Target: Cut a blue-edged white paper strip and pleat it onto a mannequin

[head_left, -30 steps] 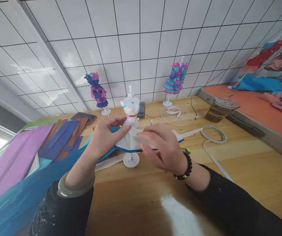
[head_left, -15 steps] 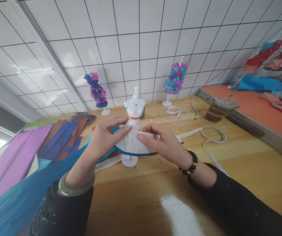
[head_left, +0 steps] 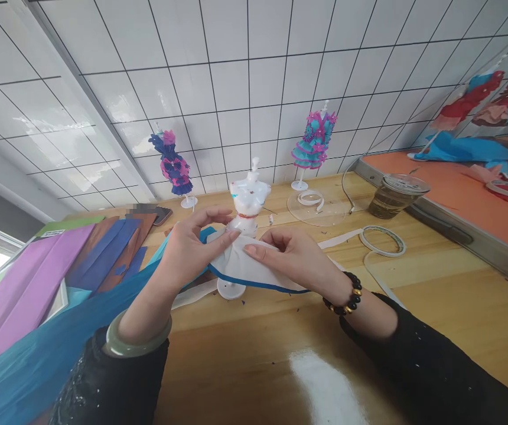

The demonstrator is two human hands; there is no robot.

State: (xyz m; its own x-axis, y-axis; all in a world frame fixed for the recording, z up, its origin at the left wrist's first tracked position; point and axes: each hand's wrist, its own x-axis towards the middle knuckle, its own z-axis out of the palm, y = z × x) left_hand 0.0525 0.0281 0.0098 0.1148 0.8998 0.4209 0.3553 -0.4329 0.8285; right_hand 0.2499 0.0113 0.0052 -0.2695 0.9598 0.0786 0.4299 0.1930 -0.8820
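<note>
A small white mannequin (head_left: 247,198) stands on a round base (head_left: 230,289) at the middle of the wooden table (head_left: 254,348). A white paper skirt with a blue edge (head_left: 247,271) wraps around its waist. My left hand (head_left: 189,248) pinches the skirt's top at the left of the waist. From the right, my right hand (head_left: 300,260) presses and grips the same skirt. Blue crepe paper (head_left: 36,360) trails from the skirt toward the lower left.
Purple, blue and brown paper sheets (head_left: 59,265) lie at the left beside a phone (head_left: 150,212). Two dressed mannequins (head_left: 172,165) (head_left: 313,141) stand by the tiled wall. Tape rolls (head_left: 382,241) and a plastic cup (head_left: 396,196) sit at the right, next to an orange board (head_left: 458,200).
The mannequin has tilted and shifted slightly right. My right hand turned from lying over the skirt to pinching it by the waist; the skirt now spreads further right.
</note>
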